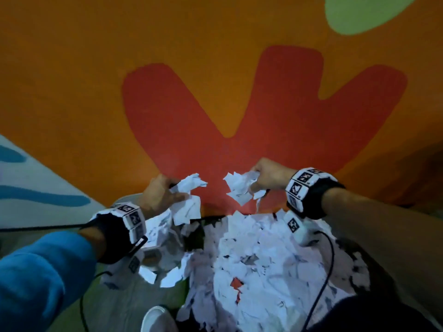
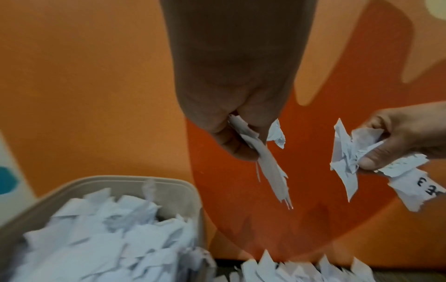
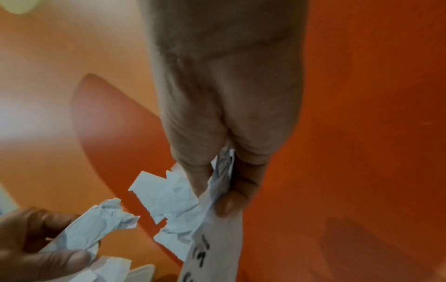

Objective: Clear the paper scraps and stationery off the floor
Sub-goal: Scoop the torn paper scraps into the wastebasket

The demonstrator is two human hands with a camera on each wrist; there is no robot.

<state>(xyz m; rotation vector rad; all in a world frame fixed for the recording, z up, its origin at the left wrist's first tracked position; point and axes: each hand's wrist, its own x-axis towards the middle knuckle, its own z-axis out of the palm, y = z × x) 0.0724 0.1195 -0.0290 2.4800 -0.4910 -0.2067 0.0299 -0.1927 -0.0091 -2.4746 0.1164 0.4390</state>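
My left hand (image 1: pixel 165 190) grips a bunch of crumpled white paper scraps (image 1: pixel 188 200) just above the floor. My right hand (image 1: pixel 263 178) grips another bunch of white scraps (image 1: pixel 239 188), one strip with black writing (image 2: pixel 427 188). The two hands are a short way apart over the red patch of the floor. In the left wrist view my left hand (image 2: pixel 241 137) pinches a long torn strip (image 2: pixel 272 171). In the right wrist view my right hand (image 3: pixel 217 181) holds its scraps (image 3: pixel 173 200) between thumb and fingers. No stationery shows.
A beige bin (image 2: pixel 169 183) heaped with white scraps (image 2: pixel 101 238) stands under my left wrist. A big pile of scraps (image 1: pixel 259 259) fills a second container below my hands. Orange and red floor (image 1: pixel 215 92) stretches ahead. A black cable (image 1: pixel 328 264) hangs from my right wrist.
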